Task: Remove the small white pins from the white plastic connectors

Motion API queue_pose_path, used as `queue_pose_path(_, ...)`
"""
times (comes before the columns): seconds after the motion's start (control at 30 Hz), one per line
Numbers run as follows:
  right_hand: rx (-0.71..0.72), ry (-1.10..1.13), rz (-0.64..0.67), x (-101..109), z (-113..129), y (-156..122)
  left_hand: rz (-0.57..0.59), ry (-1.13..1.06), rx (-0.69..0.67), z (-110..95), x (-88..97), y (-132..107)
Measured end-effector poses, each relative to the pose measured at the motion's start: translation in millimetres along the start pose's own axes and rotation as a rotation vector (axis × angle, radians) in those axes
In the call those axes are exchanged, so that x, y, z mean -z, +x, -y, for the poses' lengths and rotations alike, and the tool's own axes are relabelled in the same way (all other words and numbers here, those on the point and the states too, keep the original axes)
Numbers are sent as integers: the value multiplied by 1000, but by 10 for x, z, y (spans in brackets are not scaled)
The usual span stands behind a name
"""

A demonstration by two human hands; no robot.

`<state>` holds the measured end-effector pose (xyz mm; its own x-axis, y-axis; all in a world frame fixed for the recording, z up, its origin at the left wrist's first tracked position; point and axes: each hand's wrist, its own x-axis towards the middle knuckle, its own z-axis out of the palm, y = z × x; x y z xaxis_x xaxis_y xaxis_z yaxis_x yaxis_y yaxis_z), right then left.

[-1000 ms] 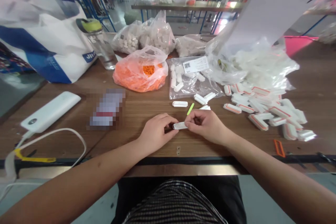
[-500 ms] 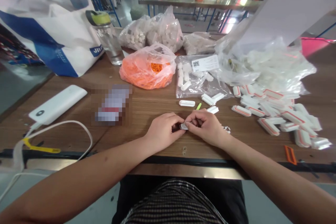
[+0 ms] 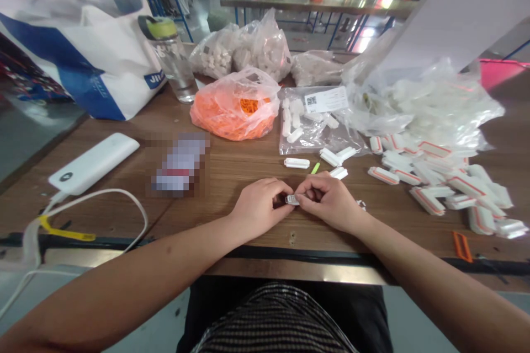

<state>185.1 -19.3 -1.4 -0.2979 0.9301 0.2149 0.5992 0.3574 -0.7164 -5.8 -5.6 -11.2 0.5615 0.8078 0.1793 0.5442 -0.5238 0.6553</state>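
Observation:
Between both hands is a small white plastic piece (image 3: 292,199) with a row of small openings on its face. My left hand (image 3: 260,204) pinches its left end between thumb and fingers. At the other end, the fingertips of my right hand (image 3: 327,198) close on it and cover part of it. Several white plastic housings (image 3: 297,163) lie just beyond my hands. A thin tool with a lime-green end (image 3: 315,168) points away from my right hand. Small black-and-white bits (image 3: 361,204) show by the right wrist, too small to name.
To the right lies a pile of white housings with orange rims (image 3: 430,176), and an orange frame (image 3: 462,246) near the edge. Behind stand a bag of orange parts (image 3: 232,110), a clear bag (image 3: 323,138) and a bottle (image 3: 178,71). A power bank (image 3: 95,162) with cable sits left.
My hands keep their grip on the white piece, and slightly more of its face shows. The whole view has shifted a little; other things lie as before.

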Motion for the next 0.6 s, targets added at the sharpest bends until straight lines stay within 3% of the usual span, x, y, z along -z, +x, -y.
queue_pose_path(0.17,88,-64,5,0,11,2,5,-4,9,-5,9,1)
queue_pose_path(0.37,-9,40,-17,-9,19,-14,1,-2,21,-9,-1,-7)
queue_pose_path(0.6,47,-47,-16,-15,22,-11,11,-3,24,-21,8,-4)
